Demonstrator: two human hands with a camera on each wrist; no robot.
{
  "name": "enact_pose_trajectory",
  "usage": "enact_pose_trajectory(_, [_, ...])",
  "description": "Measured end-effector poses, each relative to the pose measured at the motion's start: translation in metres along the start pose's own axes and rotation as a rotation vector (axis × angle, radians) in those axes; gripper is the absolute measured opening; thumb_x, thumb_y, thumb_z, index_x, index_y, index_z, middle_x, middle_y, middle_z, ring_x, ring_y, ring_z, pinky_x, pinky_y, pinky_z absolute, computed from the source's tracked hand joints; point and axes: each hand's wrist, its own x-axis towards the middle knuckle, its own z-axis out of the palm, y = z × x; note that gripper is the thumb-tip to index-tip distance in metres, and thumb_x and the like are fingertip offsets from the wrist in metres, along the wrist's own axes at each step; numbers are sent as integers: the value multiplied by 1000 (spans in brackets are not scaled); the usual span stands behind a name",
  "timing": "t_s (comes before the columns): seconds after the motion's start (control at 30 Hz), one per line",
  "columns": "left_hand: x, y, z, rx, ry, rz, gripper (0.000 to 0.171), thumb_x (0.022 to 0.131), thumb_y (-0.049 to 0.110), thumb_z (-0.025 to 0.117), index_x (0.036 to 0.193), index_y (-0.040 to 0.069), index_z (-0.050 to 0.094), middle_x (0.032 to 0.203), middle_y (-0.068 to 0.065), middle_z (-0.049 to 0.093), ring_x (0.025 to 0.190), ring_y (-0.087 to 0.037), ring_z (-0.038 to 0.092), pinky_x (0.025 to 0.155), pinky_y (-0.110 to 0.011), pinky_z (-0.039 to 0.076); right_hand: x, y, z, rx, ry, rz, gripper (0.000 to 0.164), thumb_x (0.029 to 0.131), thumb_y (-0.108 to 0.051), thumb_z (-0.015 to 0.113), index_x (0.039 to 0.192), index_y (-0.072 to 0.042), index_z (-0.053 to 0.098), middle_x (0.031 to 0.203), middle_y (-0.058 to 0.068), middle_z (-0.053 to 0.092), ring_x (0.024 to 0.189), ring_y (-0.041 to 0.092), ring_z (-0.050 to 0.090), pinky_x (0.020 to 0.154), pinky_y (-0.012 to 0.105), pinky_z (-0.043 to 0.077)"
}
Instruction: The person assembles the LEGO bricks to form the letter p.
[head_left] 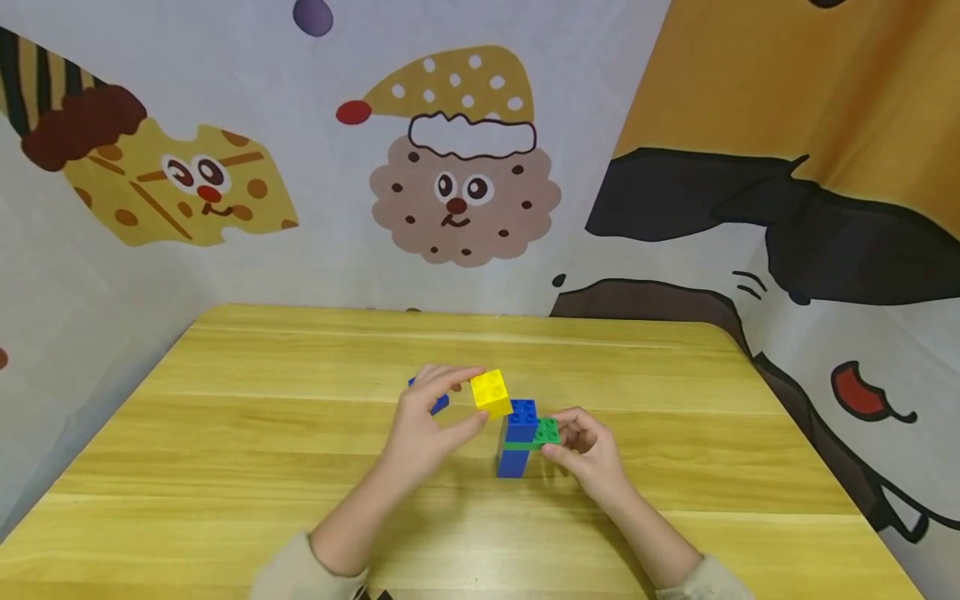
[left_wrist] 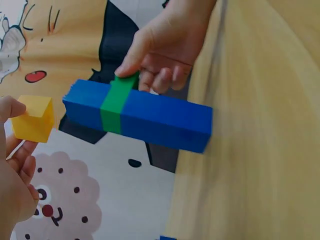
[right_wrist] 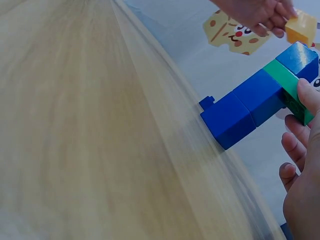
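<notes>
My left hand (head_left: 423, 417) pinches a yellow building block (head_left: 491, 393) between thumb and fingertips, studs up, just left of and above a small tower. The tower has blue blocks (left_wrist: 165, 120) below, a thin green block (left_wrist: 116, 107) across them, and one blue block (head_left: 522, 421) on top. The green block sticks out to the right, where my right hand (head_left: 592, 454) pinches its end between thumb and fingers. In the right wrist view, the yellow block is held beside the tower's top, apart from my right hand. The tower stands upright.
Behind my left hand lies another blue block (head_left: 440, 405), partly hidden by the fingers. The wooden table (head_left: 247, 467) ends at a back edge, against a cloth (head_left: 315, 275) printed with cartoon figures.
</notes>
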Motion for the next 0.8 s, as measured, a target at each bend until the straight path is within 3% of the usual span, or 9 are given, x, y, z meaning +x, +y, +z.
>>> enact_pose_trajectory(0.27, [9, 11, 12, 3, -68, 1, 44, 75, 5, 79, 117, 15, 69, 111, 11, 63, 97, -18, 49, 82, -43, 42, 0, -1, 0, -5, 7, 16, 26, 81, 13, 66, 105, 10, 58, 79, 3, 63, 69, 12, 55, 59, 24, 44])
enact_pose_trajectory(0.53, [17, 15, 25, -2, -130, -10, 43, 76, 12, 80, 117, 19, 69, 110, 14, 62, 98, -11, 48, 81, -41, 42, 0, -1, 1, -5, 5, 14, 25, 80, 13, 66, 104, 10, 57, 79, 1, 63, 70, 12, 55, 60, 24, 45])
enact_pose_trajectory(0.8, [21, 18, 40, -12, -189, -25, 42, 78, 15, 80, 118, 20, 69, 113, 16, 63, 103, -9, 47, 83, -39, 43, 0, 1, -1, -16, -11, 5, 26, 82, 11, 65, 105, 2, 60, 76, 3, 60, 65, 15, 51, 58, 26, 44])
